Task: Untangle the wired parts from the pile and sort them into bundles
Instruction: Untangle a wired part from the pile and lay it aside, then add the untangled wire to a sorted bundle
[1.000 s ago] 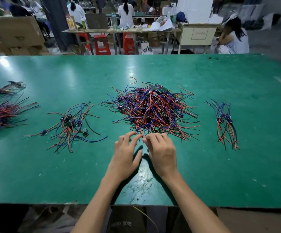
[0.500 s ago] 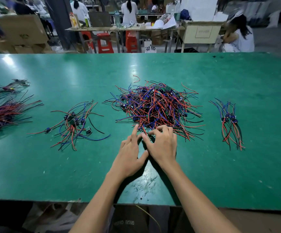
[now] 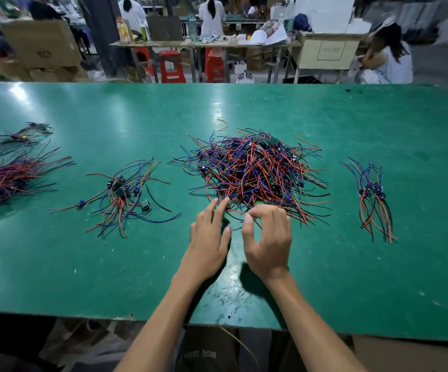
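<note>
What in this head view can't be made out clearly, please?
- Right hand: its curled fingers hide whether it pinches a wire at the central pile.
- Left-edge bundle: cut off by the frame edge and blurred.
- Far-left bundle: motion-blurred; its parts are unreadable.
- Boards in the pile: too small for detail.

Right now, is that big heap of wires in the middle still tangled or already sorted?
Tangled. The big heap is a loose mound of red, blue and black wires crossing every way, unlike the small bundle beside it.
</note>
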`<state>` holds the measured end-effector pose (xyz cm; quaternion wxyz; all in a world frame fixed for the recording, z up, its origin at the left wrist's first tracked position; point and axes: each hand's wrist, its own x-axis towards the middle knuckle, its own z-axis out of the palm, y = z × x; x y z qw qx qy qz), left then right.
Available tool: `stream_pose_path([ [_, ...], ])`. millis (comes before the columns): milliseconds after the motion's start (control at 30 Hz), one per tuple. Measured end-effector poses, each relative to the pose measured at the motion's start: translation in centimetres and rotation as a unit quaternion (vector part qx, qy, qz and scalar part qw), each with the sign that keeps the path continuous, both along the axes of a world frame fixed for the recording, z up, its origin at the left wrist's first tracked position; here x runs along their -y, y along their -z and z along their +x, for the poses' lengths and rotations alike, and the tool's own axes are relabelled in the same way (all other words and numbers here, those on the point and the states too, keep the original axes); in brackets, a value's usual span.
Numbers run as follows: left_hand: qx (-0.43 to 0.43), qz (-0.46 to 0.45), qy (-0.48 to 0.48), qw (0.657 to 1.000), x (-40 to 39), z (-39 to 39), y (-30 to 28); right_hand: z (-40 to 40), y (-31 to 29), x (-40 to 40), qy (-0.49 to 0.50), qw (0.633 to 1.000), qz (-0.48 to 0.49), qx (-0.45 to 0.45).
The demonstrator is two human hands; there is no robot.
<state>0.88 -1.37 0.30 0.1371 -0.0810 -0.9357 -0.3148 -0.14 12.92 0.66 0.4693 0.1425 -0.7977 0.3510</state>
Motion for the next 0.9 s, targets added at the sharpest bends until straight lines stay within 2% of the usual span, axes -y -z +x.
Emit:
stream_pose_path([
  [100, -0.007, -0.035, 0.002, 0.999, 0.0, -0.2, 0.0, 0.4, 0.2, -0.4, -0.062, 0.995, -0.075, -0.002],
  [200, -0.044, -0.048, -0.002, 0.998, 0.2, -0.3, -0.1, 0.5, -0.2, -0.6, -0.043, 0.984, -0.170, 0.040],
  [267, -0.069, -0.022, -0.005, 0.997, 0.2, -0.2, -0.2, 0.4, -0.5, -0.8, -0.021, 0.967, -0.241, 0.078],
  [367, -0.115, 0.033, -0.019, 0.993, 0.1, 0.1, -0.5, -0.1, -0.8, -1.4, -0.028, 0.916, -0.368, 0.158],
  [433, -0.160, 0.040, -0.015, 0.986, 0.1, 0.3, -0.5, -0.5, -1.0, -2.0, -0.042, 0.863, -0.459, 0.207],
  [500, -0.203, 0.044, -0.003, 0.978, 0.2, 0.4, -0.4, -0.7, -1.0, -2.5, -0.048, 0.826, -0.514, 0.225],
  [600, -0.255, 0.051, -0.005, 0.966, 0.2, 0.5, -0.2, -0.4, -1.0, -2.5, -0.059, 0.823, -0.509, 0.245],
  [700, -0.283, 0.047, -0.009, 0.958, 0.1, 0.9, -0.1, 0.1, -1.0, -2.2, -0.148, 0.844, -0.434, 0.278],
  [800, -0.277, 0.031, 0.018, 0.960, 0.0, 1.1, -0.3, 0.5, -1.1, -1.6, -0.240, 0.859, -0.336, 0.303],
  [900, -0.250, 0.005, 0.031, 0.968, 0.0, 1.1, -0.6, 0.5, -0.7, -1.5, -0.225, 0.867, -0.316, 0.312],
])
